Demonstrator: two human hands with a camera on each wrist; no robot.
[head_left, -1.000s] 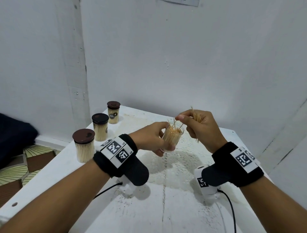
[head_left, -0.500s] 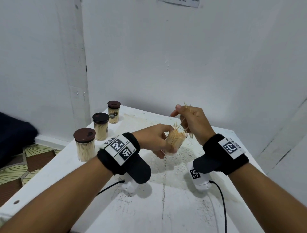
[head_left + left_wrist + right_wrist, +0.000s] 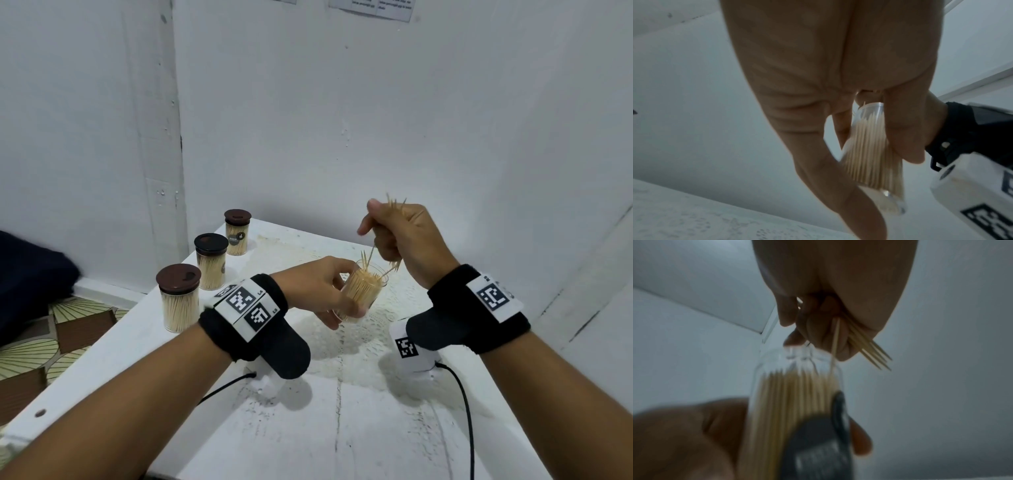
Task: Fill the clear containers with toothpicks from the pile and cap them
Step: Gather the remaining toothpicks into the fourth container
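Note:
My left hand (image 3: 322, 287) grips an uncapped clear container (image 3: 363, 293) packed with toothpicks, held tilted above the white table (image 3: 308, 411). The same container (image 3: 871, 146) shows between thumb and fingers in the left wrist view. Just above its mouth, my right hand (image 3: 397, 236) clutches a small bundle of toothpicks (image 3: 395, 205), and one toothpick (image 3: 371, 253) pinched by the fingertips points down into the container. In the right wrist view the bundle (image 3: 867, 344) sticks out of my fist over the container (image 3: 797, 394). No loose pile is visible.
Three filled containers with brown caps stand in a row along the table's left edge: near (image 3: 178, 298), middle (image 3: 210, 262), far (image 3: 237, 232). White walls close in behind and to the right. Cables (image 3: 462, 411) trail from the wrist cameras over the table.
My right hand rose and moved slightly right above the container, still feeding toothpicks into it. The left hand kept the container in about the same place.

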